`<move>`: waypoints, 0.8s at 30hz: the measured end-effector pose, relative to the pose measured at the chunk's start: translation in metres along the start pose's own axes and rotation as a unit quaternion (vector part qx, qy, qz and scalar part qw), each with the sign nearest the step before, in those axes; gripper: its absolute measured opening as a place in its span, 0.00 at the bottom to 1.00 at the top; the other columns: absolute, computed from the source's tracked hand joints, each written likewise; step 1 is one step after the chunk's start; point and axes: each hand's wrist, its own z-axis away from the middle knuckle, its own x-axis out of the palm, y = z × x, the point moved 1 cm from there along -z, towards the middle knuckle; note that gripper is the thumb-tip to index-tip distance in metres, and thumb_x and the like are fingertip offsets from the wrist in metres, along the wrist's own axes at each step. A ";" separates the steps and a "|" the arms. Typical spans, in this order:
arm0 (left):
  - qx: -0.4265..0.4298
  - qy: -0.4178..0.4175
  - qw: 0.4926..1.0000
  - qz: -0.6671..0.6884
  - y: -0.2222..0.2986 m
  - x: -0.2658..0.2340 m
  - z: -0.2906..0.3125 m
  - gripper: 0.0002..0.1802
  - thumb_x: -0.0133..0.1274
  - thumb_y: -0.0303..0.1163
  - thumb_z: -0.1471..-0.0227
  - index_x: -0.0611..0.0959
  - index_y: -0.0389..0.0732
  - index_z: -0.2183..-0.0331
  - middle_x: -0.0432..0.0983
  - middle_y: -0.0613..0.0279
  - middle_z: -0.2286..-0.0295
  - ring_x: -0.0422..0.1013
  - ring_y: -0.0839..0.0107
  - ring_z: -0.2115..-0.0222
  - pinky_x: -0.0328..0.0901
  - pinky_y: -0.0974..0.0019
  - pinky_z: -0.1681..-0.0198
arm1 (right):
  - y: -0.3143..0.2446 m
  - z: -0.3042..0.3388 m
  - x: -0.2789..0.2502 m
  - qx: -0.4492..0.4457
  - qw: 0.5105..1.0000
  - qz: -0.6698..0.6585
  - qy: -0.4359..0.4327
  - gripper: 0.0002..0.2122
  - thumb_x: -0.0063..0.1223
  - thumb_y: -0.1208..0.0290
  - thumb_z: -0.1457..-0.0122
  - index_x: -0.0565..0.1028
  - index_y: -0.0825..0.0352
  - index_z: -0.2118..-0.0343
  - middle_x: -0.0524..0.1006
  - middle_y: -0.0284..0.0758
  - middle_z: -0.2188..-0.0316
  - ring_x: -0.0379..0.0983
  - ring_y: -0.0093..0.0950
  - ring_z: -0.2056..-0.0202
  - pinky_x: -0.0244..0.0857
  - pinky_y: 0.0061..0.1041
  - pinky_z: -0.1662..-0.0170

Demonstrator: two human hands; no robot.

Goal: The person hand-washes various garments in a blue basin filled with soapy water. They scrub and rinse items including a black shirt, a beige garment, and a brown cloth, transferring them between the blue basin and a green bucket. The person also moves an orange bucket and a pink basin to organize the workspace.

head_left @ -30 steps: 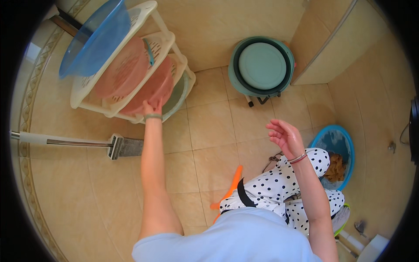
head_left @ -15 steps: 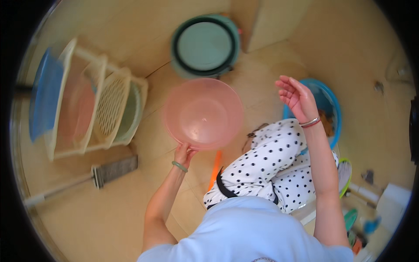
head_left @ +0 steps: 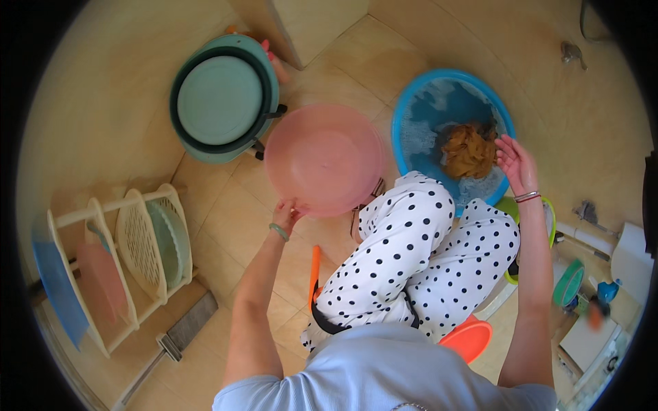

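Note:
My left hand point(head_left: 286, 214), wearing a green bangle, grips the near-left rim of a round pink plastic basin point(head_left: 322, 157). Nothing shows inside that basin, and whether its base touches the floor I cannot tell. To the right stands a blue tub point(head_left: 399, 123) of sudsy water, with a bunched brown cloth point(head_left: 469, 152) in it. My right hand point(head_left: 515, 164) hovers by the tub's right rim, holding nothing, its fingers loosely stretched out.
A teal folding basin point(head_left: 219, 99) stands at the back left. Left of me is a cream rack point(head_left: 127, 212) holding several basins, with a flat mop point(head_left: 188, 329) beside it. An orange basin point(head_left: 469, 339) lies by my hip. My knees in dotted trousers lie between the basins.
My view has swung rightward, bringing the blue tub and its cloth into fuller sight. My right hand has come down to the tub's right side. My left hand keeps hold of the pink basin.

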 end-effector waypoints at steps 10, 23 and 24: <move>-0.012 0.131 0.988 -0.086 -0.012 -0.037 -0.026 0.12 0.52 0.31 0.46 0.73 0.40 0.59 0.75 0.56 0.59 0.72 0.58 0.56 0.71 0.59 0.57 | 0.106 -0.105 -0.117 -0.211 0.789 0.565 0.112 0.32 0.58 0.51 0.49 0.62 0.49 0.41 0.57 0.41 0.39 0.57 0.39 0.41 0.59 0.46 0.45; 0.421 -0.111 0.721 -0.540 0.058 0.336 -0.038 0.19 0.47 0.23 0.46 0.74 0.43 0.51 0.62 0.56 0.45 0.60 0.61 0.45 0.57 0.62 0.44 | 0.180 -0.176 -0.073 -0.041 0.603 0.794 0.061 0.37 0.55 0.64 0.50 0.52 0.50 0.36 0.32 0.37 0.34 0.30 0.52 0.35 0.45 0.65 0.47; 0.385 -0.177 0.694 -0.582 0.045 0.374 -0.043 0.19 0.50 0.24 0.47 0.76 0.47 0.52 0.60 0.54 0.44 0.60 0.58 0.45 0.57 0.62 0.44 | 0.190 -0.184 -0.074 -0.035 0.579 0.813 0.054 0.36 0.53 0.66 0.49 0.52 0.51 0.36 0.32 0.36 0.34 0.30 0.52 0.35 0.45 0.65 0.47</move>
